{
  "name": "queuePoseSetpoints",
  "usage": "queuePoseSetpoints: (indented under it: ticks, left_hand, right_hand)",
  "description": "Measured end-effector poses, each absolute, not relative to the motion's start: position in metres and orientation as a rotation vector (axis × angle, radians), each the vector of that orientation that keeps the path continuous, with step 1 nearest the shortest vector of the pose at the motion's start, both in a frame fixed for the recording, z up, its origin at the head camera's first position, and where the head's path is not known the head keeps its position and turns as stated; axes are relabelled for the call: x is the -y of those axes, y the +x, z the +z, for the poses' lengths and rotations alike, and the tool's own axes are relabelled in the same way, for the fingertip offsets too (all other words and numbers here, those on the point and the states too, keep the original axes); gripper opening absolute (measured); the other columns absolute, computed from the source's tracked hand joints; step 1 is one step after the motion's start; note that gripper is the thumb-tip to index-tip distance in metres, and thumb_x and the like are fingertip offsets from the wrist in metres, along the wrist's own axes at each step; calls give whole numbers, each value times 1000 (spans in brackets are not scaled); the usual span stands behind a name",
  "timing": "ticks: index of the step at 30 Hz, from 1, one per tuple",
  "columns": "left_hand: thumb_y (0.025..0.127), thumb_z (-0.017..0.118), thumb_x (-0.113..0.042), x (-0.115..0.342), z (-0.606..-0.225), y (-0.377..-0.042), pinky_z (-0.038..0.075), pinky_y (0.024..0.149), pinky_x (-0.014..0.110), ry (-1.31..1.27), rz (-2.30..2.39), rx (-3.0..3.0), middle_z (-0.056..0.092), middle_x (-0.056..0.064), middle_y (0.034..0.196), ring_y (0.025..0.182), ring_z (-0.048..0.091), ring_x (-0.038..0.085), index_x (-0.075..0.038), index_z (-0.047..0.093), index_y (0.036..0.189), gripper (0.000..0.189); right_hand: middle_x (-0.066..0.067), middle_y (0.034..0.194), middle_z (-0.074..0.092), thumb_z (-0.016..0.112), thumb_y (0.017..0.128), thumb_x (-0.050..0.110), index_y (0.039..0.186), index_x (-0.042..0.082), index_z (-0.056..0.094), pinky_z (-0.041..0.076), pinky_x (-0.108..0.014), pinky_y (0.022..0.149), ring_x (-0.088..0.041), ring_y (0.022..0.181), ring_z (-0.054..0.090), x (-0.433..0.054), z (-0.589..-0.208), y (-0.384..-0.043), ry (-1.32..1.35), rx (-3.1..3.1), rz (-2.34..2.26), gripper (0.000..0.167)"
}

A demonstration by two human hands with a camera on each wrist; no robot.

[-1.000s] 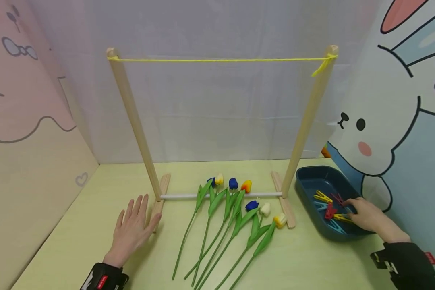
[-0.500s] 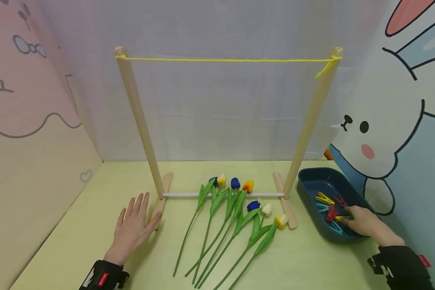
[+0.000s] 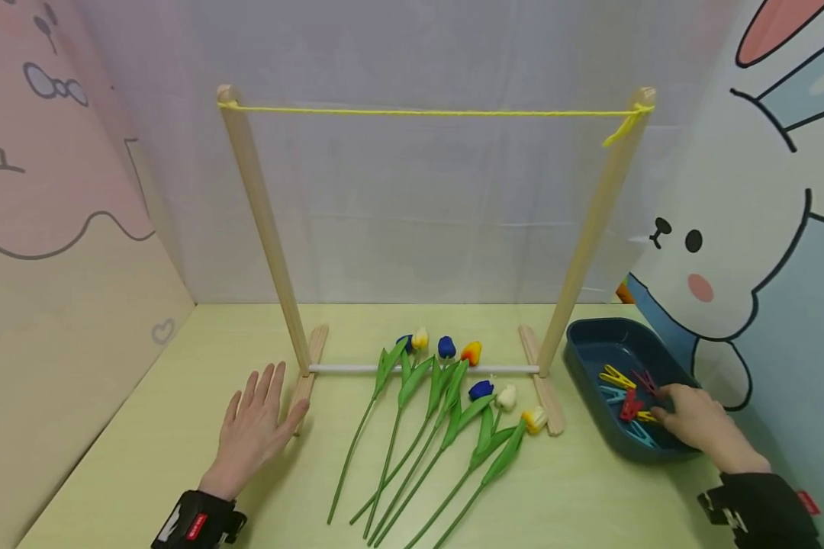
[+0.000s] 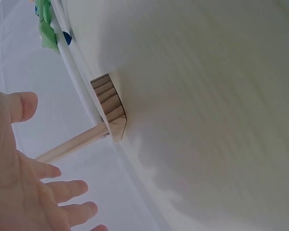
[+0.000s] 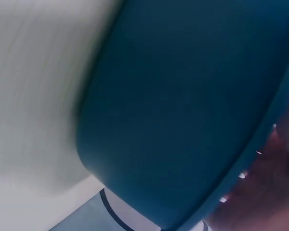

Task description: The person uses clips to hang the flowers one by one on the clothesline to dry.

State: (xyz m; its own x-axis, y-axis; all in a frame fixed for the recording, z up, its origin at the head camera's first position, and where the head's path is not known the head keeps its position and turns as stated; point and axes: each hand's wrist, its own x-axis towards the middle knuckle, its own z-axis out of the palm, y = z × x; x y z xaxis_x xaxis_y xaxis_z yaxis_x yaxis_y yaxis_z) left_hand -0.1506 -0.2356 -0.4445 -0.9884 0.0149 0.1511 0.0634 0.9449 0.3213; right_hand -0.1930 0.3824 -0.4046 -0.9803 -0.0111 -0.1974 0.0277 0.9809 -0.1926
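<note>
My left hand [image 3: 254,431] is held palm down with straight, spread fingers beside the left foot of a wooden frame; it holds nothing. In the left wrist view its fingers stand apart from the wooden foot [image 4: 108,98]. My right hand [image 3: 703,427] reaches into a dark blue basin [image 3: 590,412], its fingers among several clothespins in yellow, red and light blue. A dark red clothespin [image 3: 645,381] and a yellow clothespin [image 3: 647,417] lie at its fingertips; whether it pinches one is hidden. The right wrist view mostly shows the basin's outer wall [image 5: 183,110].
Artificial tulips [image 3: 446,404] with green stems lie on the table between the hands, their heads near a white crossbar [image 3: 343,369]. A yellow string [image 3: 419,113] runs between the tops of two wooden posts [image 3: 593,229]. Printed panels stand at both sides.
The right hand has shifted slightly within the basin, first inward, then a little back, still over the clothespins. The left hand stays put. The head view has shifted slightly.
</note>
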Motion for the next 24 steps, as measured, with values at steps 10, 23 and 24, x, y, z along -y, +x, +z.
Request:
queuePoseSetpoints:
  ticks: [10, 23, 24]
  left_hand:
    - [103, 48, -48, 234, -441, -149, 17, 118, 69, -63, -488, 2927, 23, 28, 163, 151, 19, 50, -1, 19, 159, 79]
    - [97, 65, -36, 214, -440, -149, 34, 109, 68, -206, -470, 2725, 44, 31, 149, 137, 41, 52, 3, 35, 152, 74]
    - [96, 66, -35, 212, -440, -149, 36, 107, 67, -217, -475, 2710, 46, 31, 146, 134, 44, 52, 3, 38, 151, 73]
  right_hand:
    - [-35, 101, 67, 76, 88, 13, 108, -13, 66, 51, -49, 58, -40, 69, 64, -364, -390, -180, -143, -3302, -468, 34]
    - [-19, 101, 63, 65, 96, 2, 117, -3, 68, 35, -16, 55, 2, 64, 45, -294, -384, -172, -424, -3604, -957, 22]
    - [-17, 99, 63, 63, 97, 1, 117, -3, 68, 36, -14, 55, 3, 64, 48, -289, -384, -173, -470, -3600, -1018, 21]
